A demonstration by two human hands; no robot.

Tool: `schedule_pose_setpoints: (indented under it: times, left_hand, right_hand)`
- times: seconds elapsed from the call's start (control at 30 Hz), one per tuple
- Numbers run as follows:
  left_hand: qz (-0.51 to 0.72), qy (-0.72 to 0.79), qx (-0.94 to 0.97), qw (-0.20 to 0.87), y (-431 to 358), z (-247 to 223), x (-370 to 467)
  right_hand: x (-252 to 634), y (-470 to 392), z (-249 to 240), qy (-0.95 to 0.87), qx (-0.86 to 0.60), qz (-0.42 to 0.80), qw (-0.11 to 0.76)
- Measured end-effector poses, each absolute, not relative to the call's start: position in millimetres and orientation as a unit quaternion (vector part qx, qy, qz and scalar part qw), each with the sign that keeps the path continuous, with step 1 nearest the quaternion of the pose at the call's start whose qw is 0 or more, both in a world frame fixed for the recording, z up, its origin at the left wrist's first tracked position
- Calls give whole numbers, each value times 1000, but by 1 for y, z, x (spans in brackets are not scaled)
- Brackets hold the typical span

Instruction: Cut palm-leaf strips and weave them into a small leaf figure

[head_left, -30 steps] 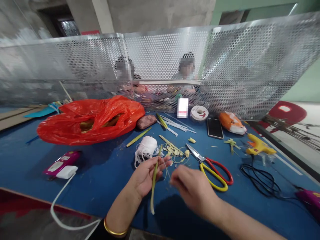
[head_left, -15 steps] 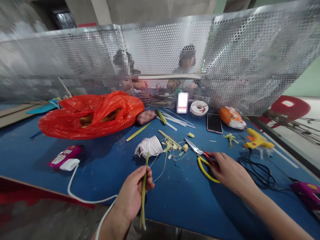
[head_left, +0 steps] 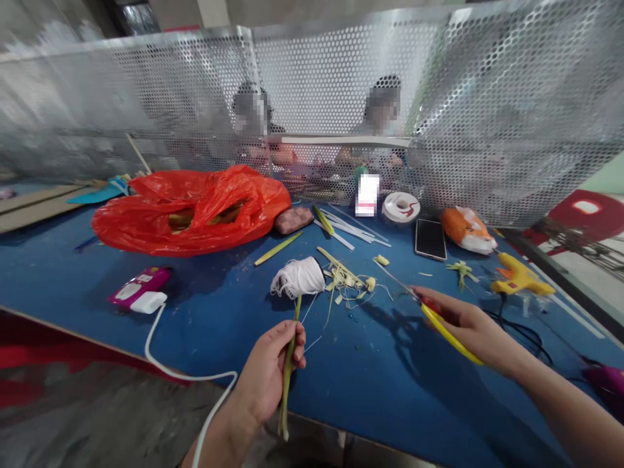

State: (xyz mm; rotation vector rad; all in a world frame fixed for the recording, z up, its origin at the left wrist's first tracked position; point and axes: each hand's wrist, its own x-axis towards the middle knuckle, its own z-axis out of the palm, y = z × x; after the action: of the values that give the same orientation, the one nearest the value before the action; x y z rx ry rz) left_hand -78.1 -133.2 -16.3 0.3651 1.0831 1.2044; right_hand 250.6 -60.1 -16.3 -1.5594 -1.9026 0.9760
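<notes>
My left hand (head_left: 273,361) is closed around a thin bundle of green-yellow leaf strips (head_left: 286,390), held upright over the front of the table. Just beyond its tip lies a spool of white thread (head_left: 303,276) on its side, with loose strands trailing toward my left hand. My right hand (head_left: 461,322) grips a pair of scissors (head_left: 441,328) with yellow and red handles, lifted above the blue table and turned edge-on, blades pointing to the far left. Between the spool and the scissors lie pale leaf scraps (head_left: 347,276).
A red plastic bag (head_left: 195,214) lies back left, near a purple device (head_left: 141,289) with a white cable. A tape roll (head_left: 400,208), phone (head_left: 430,239), orange packet (head_left: 468,229) and yellow glue gun (head_left: 521,276) sit back right. A perforated metal screen (head_left: 331,84) stands behind; people are beyond.
My right hand has picked the scissors up off the table and tilted them edge-on. My left hand still holds the leaf strips. The view has shifted slightly.
</notes>
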Motion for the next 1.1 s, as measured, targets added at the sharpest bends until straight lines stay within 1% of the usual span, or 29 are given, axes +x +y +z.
schedule_pose_setpoints:
  times: [0.07,0.1,0.2,0.3,0.37,0.53,0.8,1.1]
  left_hand:
    - [534,474,165,680,-133,-17,-79]
    - [535,471,167,681,-133,-18,-80]
    - [538,463,173,683,-132,-19,-80]
    - [539,460,174,684,-132,-20,-80]
    - [538,461,172,685,-133,-20,-80]
    - [531,452,182,694,-132,-20,-82]
    - [528,442,185,701,-131,-23,-84]
    - [538,432,158,707,-131,-24,-86]
  right_hand:
    - [240,-70,-11,-643,-534,510,201]
    - [232,-73,-8,-620,-521,559,176]
    - [207,-74,5,-626,-455,627,86]
    - [191,-65,19,-652,-415,633,36]
    - [187,-56,26,-661,-413,626,14]
    - [178,-42,30,-674,-399,620,-51]
    - [158,-37,20,-661,-399,636,-23]
    - [172,-42,29,-652,-407,638,-54]
